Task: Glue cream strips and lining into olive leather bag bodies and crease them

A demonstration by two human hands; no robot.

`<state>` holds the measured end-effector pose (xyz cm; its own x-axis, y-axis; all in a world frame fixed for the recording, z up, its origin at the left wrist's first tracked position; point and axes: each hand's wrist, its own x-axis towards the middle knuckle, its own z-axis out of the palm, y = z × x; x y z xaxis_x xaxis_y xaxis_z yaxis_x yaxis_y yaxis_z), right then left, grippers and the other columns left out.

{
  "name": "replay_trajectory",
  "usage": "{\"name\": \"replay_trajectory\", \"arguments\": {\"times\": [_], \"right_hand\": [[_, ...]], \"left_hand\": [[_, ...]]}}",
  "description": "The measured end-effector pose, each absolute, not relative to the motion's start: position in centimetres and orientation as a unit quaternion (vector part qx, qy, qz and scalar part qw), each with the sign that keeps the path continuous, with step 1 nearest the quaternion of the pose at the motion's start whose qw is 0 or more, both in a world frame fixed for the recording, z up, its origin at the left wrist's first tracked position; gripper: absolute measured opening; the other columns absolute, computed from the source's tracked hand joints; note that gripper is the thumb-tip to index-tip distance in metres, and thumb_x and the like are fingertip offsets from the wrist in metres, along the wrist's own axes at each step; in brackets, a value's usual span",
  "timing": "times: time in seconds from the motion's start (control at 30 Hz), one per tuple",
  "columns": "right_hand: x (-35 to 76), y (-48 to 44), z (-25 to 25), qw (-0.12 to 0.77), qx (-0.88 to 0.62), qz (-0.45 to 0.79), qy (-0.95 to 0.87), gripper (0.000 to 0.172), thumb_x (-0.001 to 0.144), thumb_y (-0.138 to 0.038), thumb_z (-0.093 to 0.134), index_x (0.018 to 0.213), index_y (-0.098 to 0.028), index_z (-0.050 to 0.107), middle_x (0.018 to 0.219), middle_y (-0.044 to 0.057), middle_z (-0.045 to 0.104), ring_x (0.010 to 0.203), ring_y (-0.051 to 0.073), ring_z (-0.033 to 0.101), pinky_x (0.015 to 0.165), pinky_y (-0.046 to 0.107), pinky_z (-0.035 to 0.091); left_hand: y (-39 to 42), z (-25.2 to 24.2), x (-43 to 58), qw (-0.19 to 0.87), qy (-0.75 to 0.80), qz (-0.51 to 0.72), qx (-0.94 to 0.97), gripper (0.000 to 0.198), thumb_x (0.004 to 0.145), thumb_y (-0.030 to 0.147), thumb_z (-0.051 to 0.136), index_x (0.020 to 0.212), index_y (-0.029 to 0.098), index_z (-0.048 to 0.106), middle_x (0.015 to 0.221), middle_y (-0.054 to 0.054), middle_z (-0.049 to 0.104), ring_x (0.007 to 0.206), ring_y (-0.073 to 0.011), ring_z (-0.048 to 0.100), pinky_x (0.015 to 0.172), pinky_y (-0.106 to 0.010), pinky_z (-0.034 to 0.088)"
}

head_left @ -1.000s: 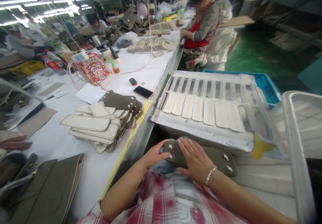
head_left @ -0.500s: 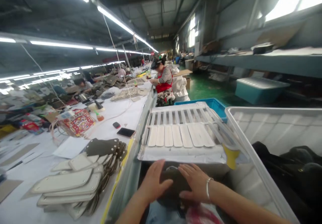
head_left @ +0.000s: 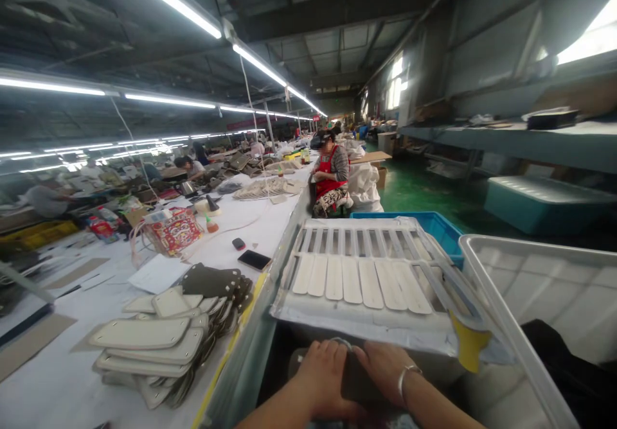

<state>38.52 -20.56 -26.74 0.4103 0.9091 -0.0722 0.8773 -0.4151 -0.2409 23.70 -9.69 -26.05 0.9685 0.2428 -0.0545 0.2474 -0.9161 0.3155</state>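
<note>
At the bottom centre, below the near edge of a white slotted tray (head_left: 357, 318), my left hand (head_left: 324, 377) is closed on a dark grey piece (head_left: 354, 377). My right hand (head_left: 388, 371), with a silver bangle at the wrist, lies against the right side of the same piece, its fingers bent and partly hidden. A small pale loop shows between the fingertips. Several cream strips (head_left: 335, 279) lie side by side on the tray, and a yellow piece (head_left: 470, 345) hangs at its right corner.
Stacked cream and grey panels (head_left: 149, 349) lie on the white table (head_left: 53, 352) at left, near a phone (head_left: 254, 260) and a patterned bag (head_left: 174, 230). A large white bin (head_left: 511, 281) stands at right, a blue bin (head_left: 434, 223) behind. A person in red (head_left: 328, 172) sits further off.
My hands have come closer together, and the left one has closed over the dark piece. The whole view has shifted, so the table and tray appear further right and lower.
</note>
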Motion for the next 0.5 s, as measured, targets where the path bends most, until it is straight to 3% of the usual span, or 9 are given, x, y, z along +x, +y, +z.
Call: {"name": "replay_trajectory", "arguments": {"times": [0.1,0.17,0.3,0.4,0.5], "right_hand": [[38.5,-20.4,-26.7,0.077,-0.835,0.099,-0.536,0.060,0.092,-0.052,0.017,0.080,-0.016,0.064,0.080,0.014,0.068,0.080,0.031,0.065,0.070,0.044,0.046],[38.7,-20.6,-26.6,0.088,-0.828,0.101,-0.544,0.058,0.091,-0.053,0.019,0.083,-0.017,0.063,0.082,0.012,0.068,0.083,0.031,0.064,0.072,0.045,0.047],[40.1,-21.0,-26.5,0.173,-0.805,0.096,-0.559,0.048,0.093,-0.044,0.022,0.110,-0.016,0.058,0.109,0.012,0.064,0.102,0.025,0.059,0.086,0.040,0.045],[41.0,-21.0,-26.9,0.192,-0.821,-0.013,-0.537,0.048,0.092,-0.043,0.029,0.127,-0.015,0.046,0.126,0.015,0.054,0.117,0.026,0.049,0.097,0.046,0.037],[41.4,-20.8,-28.2,0.169,-0.834,-0.036,-0.524,0.050,0.088,-0.045,0.037,0.127,-0.015,0.048,0.124,0.016,0.054,0.118,0.030,0.047,0.100,0.053,0.031]], "left_hand": [[-9.3,-25.3,23.4,0.173,0.113,-0.016,0.978,0.099,0.056,0.078,0.055,0.130,0.015,0.040,0.127,-0.015,0.049,0.114,-0.0335,0.045,0.100,-0.049,0.029],[-8.8,-24.9,22.9,0.204,0.087,-0.020,0.975,0.089,0.066,0.075,0.049,0.133,0.017,0.037,0.132,-0.012,0.046,0.119,-0.0309,0.042,0.102,-0.047,0.029],[-7.4,-24.6,22.1,0.208,0.094,0.053,0.972,0.063,0.086,0.059,0.035,0.134,0.017,0.037,0.134,-0.010,0.046,0.124,-0.0241,0.040,0.106,-0.042,0.026],[-6.8,-25.0,22.0,0.155,0.131,0.081,0.976,0.058,0.088,0.054,0.036,0.133,0.018,0.039,0.131,-0.010,0.049,0.123,-0.0248,0.040,0.105,-0.045,0.026],[-6.7,-25.3,22.2,0.135,0.122,0.050,0.982,0.060,0.087,0.057,0.036,0.135,0.020,0.037,0.131,-0.010,0.049,0.122,-0.0262,0.040,0.104,-0.047,0.028]]}}
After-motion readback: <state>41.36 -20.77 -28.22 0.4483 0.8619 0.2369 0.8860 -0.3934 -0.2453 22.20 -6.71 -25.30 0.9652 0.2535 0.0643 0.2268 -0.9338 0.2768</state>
